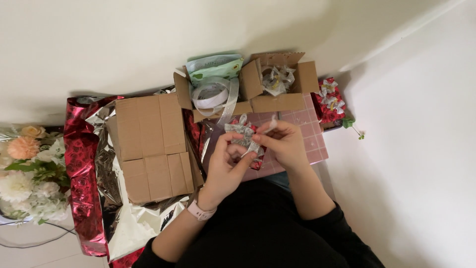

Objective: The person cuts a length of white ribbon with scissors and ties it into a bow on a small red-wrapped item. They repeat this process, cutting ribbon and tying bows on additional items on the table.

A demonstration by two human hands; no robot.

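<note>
- The left hand [225,166] pinches the lower edge of a silver ribbon bow [243,133]; the right hand [285,144] grips the bow's other side, with a thin white strip [270,126] between its fingertips. Both hands are closed on the bow, held just above a pink grid mat [312,141].
- Risk: the loops may slip out of the pinch and the bow come undone, since only the fingertips hold it.
- Risk: the white strip looks slight; it could stick to a finger or fold on itself.
- Risk: the ribbon roll [210,94], just beyond the left hand, trails a loose end toward the bow and may snag.
- Beyond the right hand, an open cardboard box [287,101] holds more bows.
- Left of the left hand, flattened cardboard [151,149] lies on red and silver foil wrap [82,173]; artificial flowers [29,173] stand farther left.
- The surface is a pale floor [406,173] against a plain cream wall [148,39].
</note>
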